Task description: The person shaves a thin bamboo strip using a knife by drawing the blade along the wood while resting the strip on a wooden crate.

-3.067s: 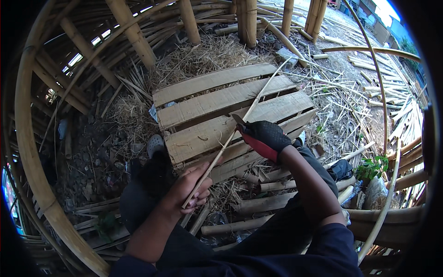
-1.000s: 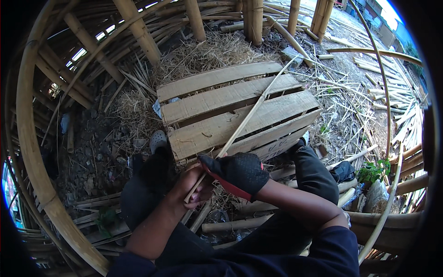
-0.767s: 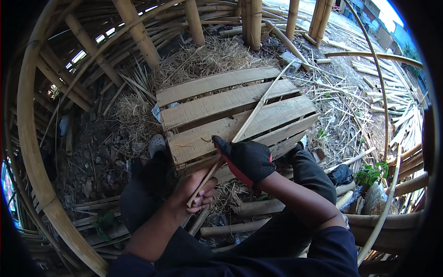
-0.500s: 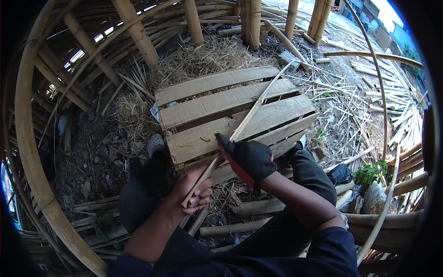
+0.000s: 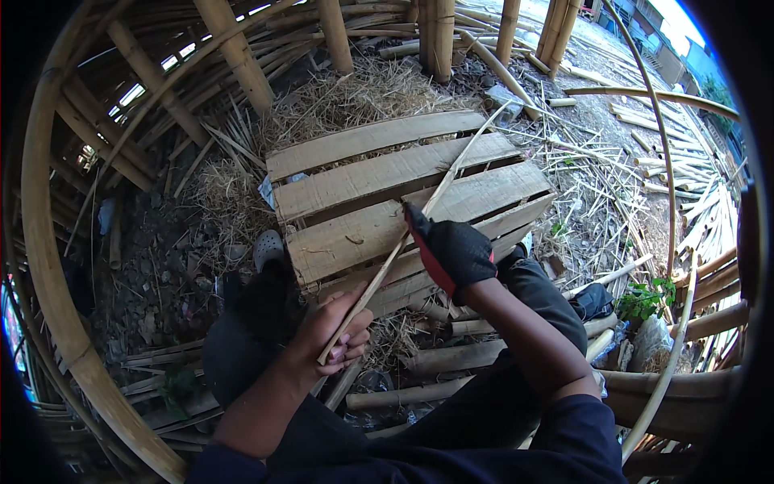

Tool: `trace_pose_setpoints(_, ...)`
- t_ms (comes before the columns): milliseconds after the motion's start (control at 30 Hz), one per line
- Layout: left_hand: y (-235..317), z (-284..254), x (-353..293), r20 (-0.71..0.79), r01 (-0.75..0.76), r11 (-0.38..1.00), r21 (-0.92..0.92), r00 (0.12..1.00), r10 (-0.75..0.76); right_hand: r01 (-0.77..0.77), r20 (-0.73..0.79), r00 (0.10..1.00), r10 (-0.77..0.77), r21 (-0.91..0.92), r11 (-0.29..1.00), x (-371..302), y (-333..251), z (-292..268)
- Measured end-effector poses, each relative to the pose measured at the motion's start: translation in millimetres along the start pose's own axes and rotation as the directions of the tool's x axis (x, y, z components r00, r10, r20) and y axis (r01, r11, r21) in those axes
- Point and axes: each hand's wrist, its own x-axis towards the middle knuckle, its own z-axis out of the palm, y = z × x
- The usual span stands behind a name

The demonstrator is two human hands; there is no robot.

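Observation:
A long thin bamboo strip [image 5: 451,173] runs from near my lap up and right across a wooden pallet [image 5: 379,173]. My bare left hand [image 5: 334,335] grips the strip's near end above my left knee. My right hand [image 5: 451,250], in a black glove with red trim, is closed around the strip farther along, over the pallet's front boards. Whether the gloved hand also holds a tool is hidden. I sit with my legs in dark trousers; a grey shoe [image 5: 268,248] shows by the pallet's left edge.
Thick bamboo poles [image 5: 234,48] curve around the left and top. Dry straw [image 5: 363,89] lies behind the pallet. Cut bamboo lengths [image 5: 451,355] lie under my legs. Split strips [image 5: 709,218] pile up at right, beside a small green plant [image 5: 645,298] and a thin curved strip [image 5: 661,137].
My gloved right hand slid away from the left hand, up along the strip toward the pallet. The left hand kept its grip and barely moved.

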Motion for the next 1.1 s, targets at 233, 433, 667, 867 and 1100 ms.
trace_pose_setpoints(233, -4, 0, -3, -0.079, -0.006, 0.999, 0.049, 0.997, 0.01, 0.028, 0.015, 0.999, -0.029, 0.013, 1.0, -12, -14, 10)
trace_pose_setpoints(433, -8, 4, 4, -0.166, -0.012, 0.995, 0.1, 0.986, 0.028, 0.232, -0.076, 0.971, -0.225, 0.094, 0.968, -30, -23, 15)
trace_pose_setpoints(667, -9, 0, 5, -0.079, -0.016, 0.999, 0.045, 0.997, 0.02, 0.259, -0.024, 0.966, -0.258, 0.09, 0.962, -40, -32, -1)
trace_pose_setpoints(867, -8, 2, 8, -0.1, -0.008, 1.0, 0.027, 0.995, 0.01, 0.343, -0.15, 0.934, -0.325, 0.116, 0.932, -65, -53, 3)
trace_pose_setpoints(1100, -7, 5, 12, -0.036, -0.013, 0.999, 0.043, 0.999, 0.015, 0.34, 0.018, 0.94, -0.339, -0.011, 0.94, -58, -50, -7)
